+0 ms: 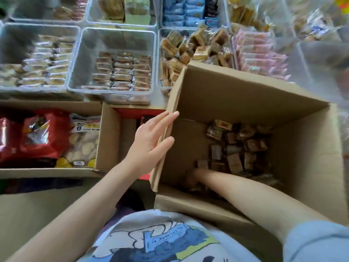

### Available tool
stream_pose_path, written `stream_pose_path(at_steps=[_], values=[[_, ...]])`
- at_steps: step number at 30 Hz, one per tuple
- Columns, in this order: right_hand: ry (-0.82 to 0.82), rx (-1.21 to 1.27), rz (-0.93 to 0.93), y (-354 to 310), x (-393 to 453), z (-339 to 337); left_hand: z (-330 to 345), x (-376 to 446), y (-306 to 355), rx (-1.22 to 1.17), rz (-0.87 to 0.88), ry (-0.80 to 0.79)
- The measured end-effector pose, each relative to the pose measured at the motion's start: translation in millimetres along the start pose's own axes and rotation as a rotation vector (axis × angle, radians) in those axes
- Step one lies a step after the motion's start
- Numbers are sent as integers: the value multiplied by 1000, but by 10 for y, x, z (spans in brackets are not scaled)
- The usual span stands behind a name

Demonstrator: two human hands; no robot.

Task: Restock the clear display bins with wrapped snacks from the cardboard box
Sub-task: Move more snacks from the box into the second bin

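Fingers (166,118) on box flap (166,133) edge

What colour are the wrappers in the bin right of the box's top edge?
Pale pink wrappers, seen in the head view.

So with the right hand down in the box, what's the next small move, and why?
Probably close the right hand on a few wrapped snacks and lift them out. It is already deep in the cardboard box among them, its grip hidden in shadow, while the left hand steadies the flap; the matching bin sits just beyond.
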State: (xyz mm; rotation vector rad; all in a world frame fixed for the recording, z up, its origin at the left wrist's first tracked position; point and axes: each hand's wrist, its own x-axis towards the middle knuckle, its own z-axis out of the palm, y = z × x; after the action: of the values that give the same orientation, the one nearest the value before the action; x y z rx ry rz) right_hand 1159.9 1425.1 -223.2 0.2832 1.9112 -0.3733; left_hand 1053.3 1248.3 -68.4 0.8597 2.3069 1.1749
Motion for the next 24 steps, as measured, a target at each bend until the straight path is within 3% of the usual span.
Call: stream_pose_path(at_steps=[4, 7, 10, 12, 14, 17, 22, 24], values=[[-299, 172, -9, -29, -188, -282, -13, -49, 36, -6, -46, -26], [-274, 713, -91, 156, -561, -748, -29, -44, 61, -28, -62, -47], [-266, 1277, -422, 412, -1007, -1121, -40, -33, 63, -80, -39, -33], [-267, 1422, -671, 450, -1292, -1296, -51, -20, 49, -124, -29, 8], [-259, 1457, -854, 390, -1532, -1461, -86, 13, 13, -163, -29, 58], [-201, 1421, -973, 118, -1759, -1694, -232, 122, -85, -179, -33, 101], [-61, 1367, -895, -647, -1715, -2135, -746, 292, -390, -111, 3, 171], [32, 1295, -834, -1025, -1600, -2300, -1018, 375, -542, -290, -71, 201]])
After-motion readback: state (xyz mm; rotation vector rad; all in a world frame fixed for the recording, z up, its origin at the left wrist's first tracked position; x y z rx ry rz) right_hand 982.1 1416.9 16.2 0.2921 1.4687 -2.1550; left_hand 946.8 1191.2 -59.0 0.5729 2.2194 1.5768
